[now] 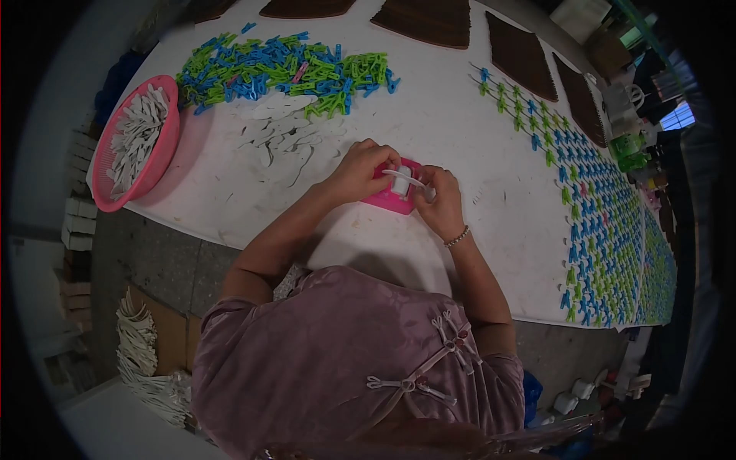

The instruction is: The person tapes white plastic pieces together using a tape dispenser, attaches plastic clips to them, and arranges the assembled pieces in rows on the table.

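Note:
A small pink tray (396, 202) lies on the white table near its front edge, with a white block-like piece (401, 181) on it. My left hand (369, 170) is closed at the left side of the tray, its fingertips on one end of a thin white strip (404, 177). The strip arches over the white piece. At its other end, my right hand (441, 201) pinches the strip, with the fingers curled at the tray's right side. The fingers partly hide the strip's ends.
Green and blue clips (284, 70) are heaped at the back left, beside scattered white pieces (287, 138). A pink basket (173, 142) of white pieces stands at the left. Rows of clips (598, 222) cover the right side. Brown pieces (521, 55) lie along the back.

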`<state>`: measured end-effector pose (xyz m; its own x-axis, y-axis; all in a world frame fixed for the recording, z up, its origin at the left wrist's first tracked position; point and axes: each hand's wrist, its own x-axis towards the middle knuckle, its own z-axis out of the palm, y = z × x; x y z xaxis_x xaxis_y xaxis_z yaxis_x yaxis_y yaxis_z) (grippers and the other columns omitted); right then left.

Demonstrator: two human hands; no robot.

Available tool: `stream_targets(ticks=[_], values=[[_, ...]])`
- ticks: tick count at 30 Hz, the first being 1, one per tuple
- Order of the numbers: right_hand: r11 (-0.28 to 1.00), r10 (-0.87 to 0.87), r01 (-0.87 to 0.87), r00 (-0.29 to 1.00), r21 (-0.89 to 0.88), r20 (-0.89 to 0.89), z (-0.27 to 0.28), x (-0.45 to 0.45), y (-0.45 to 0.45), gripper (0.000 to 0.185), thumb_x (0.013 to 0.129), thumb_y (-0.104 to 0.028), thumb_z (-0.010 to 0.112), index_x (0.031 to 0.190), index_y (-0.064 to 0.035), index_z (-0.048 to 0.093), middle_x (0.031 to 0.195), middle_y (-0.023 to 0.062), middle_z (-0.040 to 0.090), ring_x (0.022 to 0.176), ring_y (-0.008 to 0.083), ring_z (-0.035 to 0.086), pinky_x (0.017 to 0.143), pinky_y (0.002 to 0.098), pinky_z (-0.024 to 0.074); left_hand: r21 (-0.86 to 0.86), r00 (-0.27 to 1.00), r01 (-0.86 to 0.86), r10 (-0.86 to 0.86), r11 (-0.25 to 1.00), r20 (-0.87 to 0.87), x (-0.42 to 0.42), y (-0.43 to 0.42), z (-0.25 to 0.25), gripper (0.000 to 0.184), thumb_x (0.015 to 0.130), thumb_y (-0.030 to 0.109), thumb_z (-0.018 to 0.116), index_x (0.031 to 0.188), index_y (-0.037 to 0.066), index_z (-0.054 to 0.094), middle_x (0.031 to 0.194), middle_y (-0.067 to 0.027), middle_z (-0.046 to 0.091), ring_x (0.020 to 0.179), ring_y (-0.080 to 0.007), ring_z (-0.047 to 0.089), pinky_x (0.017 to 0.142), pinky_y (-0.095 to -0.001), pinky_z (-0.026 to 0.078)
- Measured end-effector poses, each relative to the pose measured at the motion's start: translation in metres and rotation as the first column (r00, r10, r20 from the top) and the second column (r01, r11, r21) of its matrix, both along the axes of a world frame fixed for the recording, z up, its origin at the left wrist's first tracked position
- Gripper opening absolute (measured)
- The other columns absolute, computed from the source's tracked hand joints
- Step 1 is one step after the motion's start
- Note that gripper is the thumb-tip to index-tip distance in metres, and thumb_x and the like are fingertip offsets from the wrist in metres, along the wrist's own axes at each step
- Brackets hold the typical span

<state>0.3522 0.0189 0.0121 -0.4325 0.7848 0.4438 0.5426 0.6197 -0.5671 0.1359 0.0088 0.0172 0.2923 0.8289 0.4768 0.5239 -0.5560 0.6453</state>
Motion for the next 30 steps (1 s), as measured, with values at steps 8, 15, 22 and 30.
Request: stream_targets(ticks=[8, 15, 22, 30], values=[[0.997, 0.002, -0.004, 1.000, 0.073, 0.021, 0.004, 0.010, 0.003, 0.036, 0.068, -0.001, 0.064, 0.103, -0.0054, 0.057, 0.088, 0.0079, 0.060, 0.078, 0.0242, 0.055, 0.075, 0.0367, 0.0443, -0.013, 1.000, 0.001, -0.001, 1.000, -0.005, 0.007, 0.002, -0.001, 0.023, 0.070, 0.010, 0.066, 0.092, 0.011, 0.059, 0.080, -0.0007, 0.065, 0.079, -0.0225, 0.057, 0.078, -0.0371, 0.042], [0.987, 0.014, -0.033, 0.993, 0.156, 0.119, 0.056, 0.019, -0.002, 0.038, 0.068, 0.000, 0.063, 0.104, -0.0072, 0.057, 0.085, 0.0061, 0.057, 0.082, 0.0248, 0.053, 0.078, 0.0377, 0.0416, -0.031, 0.994, 0.093, -0.091, 0.995, 0.066, 0.030, 0.010, 0.001, 0.027, 0.068, 0.009, 0.068, 0.093, 0.010, 0.059, 0.080, -0.0007, 0.064, 0.078, -0.0219, 0.057, 0.075, -0.0365, 0.044], [0.978, 0.199, -0.204, 0.974, -0.043, -0.106, 0.063, 0.004, 0.052, 0.037, 0.078, -0.008, 0.065, 0.115, -0.0046, 0.057, 0.103, 0.0117, 0.061, 0.098, 0.0279, 0.056, 0.092, 0.0373, 0.0444, -0.227, 0.947, 0.080, -0.003, 0.971, 0.322, 0.001, 0.012, -0.004, 0.026, 0.074, 0.006, 0.068, 0.098, 0.008, 0.057, 0.087, -0.0053, 0.059, 0.083, -0.0165, 0.056, 0.076, -0.0301, 0.045], [0.998, -0.028, 0.047, 0.908, -0.034, 0.418, 0.012, -0.080, 0.175, 0.042, 0.084, -0.025, 0.063, 0.121, -0.0076, 0.056, 0.106, 0.0223, 0.061, 0.100, 0.0371, 0.059, 0.087, 0.0431, 0.0484, -0.479, 0.573, 0.250, 0.270, 0.842, 0.774, -0.041, -0.008, 0.006, 0.028, 0.079, 0.002, 0.065, 0.103, 0.007, 0.051, 0.088, 0.0028, 0.049, 0.079, -0.0070, 0.048, 0.076, -0.0239, 0.042]])
